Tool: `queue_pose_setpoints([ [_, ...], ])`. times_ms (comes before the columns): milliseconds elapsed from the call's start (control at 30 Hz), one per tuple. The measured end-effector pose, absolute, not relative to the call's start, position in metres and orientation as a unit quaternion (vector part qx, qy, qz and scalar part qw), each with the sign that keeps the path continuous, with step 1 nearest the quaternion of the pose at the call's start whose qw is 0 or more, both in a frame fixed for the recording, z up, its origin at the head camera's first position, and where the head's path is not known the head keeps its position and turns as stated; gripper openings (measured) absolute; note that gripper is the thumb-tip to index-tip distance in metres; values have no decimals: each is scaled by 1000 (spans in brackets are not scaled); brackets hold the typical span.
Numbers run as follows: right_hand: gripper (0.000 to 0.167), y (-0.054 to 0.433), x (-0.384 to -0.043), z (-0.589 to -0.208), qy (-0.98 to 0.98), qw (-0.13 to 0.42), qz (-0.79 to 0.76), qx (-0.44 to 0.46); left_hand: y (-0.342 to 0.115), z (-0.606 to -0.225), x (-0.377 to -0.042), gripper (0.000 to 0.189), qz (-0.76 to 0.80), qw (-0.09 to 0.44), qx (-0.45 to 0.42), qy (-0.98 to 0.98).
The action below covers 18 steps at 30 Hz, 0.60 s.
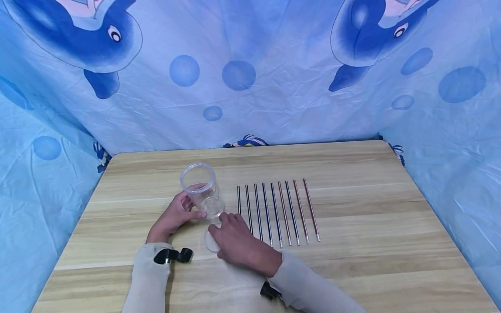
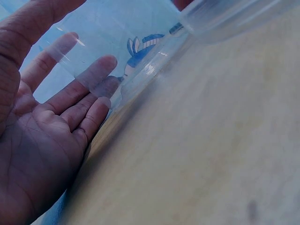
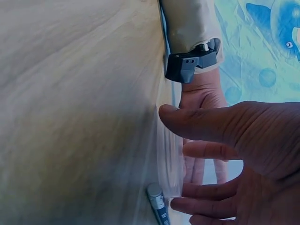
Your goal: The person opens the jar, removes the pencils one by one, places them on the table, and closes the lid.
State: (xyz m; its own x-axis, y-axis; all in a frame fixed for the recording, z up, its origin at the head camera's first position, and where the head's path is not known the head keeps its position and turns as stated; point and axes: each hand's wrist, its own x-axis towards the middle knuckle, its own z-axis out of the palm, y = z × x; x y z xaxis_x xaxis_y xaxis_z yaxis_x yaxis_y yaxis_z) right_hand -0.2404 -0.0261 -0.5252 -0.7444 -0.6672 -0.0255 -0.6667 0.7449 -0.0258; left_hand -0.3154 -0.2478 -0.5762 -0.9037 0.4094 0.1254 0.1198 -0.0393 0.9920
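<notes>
A clear plastic jar (image 1: pixel 198 182) stands on the table with its open mouth up. My left hand (image 1: pixel 178 216) holds it from the left, thumb at the front and fingers behind. In the left wrist view, the fingers (image 2: pixel 96 75) show through the jar's clear wall. Just in front of the jar, a round clear lid (image 1: pixel 212 240) lies on the table. My right hand (image 1: pixel 238 239) grips the lid from the right and covers part of it. In the right wrist view, thumb and fingers are on either side of the lid (image 3: pixel 168 154).
Several pencils (image 1: pixel 275 213), dark ones and reddish ones, lie side by side in a row right of the jar. The right hand and forearm hide the lower ends of the leftmost pencils. A blue dolphin-print curtain (image 1: pixel 250 113) surrounds the wooden table (image 1: pixel 372 208).
</notes>
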Motion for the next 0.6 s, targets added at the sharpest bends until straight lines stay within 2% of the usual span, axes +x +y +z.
queue_pose_setpoints([
  [167, 60, -23, -242, -524, 928, 20, -18, -371, -249, -576, -316, 80, 692, 106, 193, 688],
  [600, 58, 4, -237, -471, 854, -70, -156, -490, -251, -579, -318, 72, 687, 108, 211, 687],
])
